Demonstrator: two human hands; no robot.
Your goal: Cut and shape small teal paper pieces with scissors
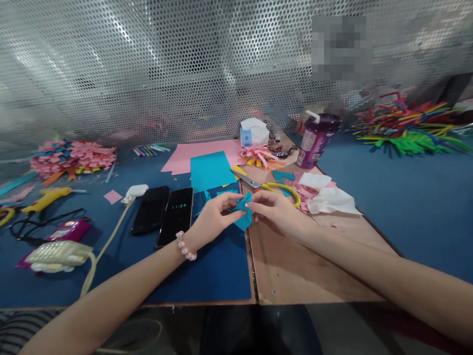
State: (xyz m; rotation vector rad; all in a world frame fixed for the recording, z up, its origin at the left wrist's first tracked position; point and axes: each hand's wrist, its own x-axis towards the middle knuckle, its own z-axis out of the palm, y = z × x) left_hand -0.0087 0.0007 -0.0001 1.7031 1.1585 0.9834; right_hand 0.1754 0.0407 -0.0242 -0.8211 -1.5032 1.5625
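Between both hands, above the seam of the table, is a small folded piece of blue paper (243, 220). My left hand (226, 209) pinches its left side between thumb and fingers. From the right, the thumb and fingers of my right hand (269, 206) pinch its upper edge. Just beyond the hands lies a pair of yellow-handled scissors (275, 187), blades partly over yellow paper. A larger blue sheet (210, 170) rests on pink sheets (181, 157) behind them. Blue scraps (284, 176) lie near the scissors' handles.
Two phones (175, 217) (150, 209) lie left of my left hand, near a charger with its cable (136, 191) and a yellow glue gun (50, 198). Crumpled tissue (330, 197) and a purple cup (318, 140) stand to the right. A perforated metal panel (192, 69) rises behind.
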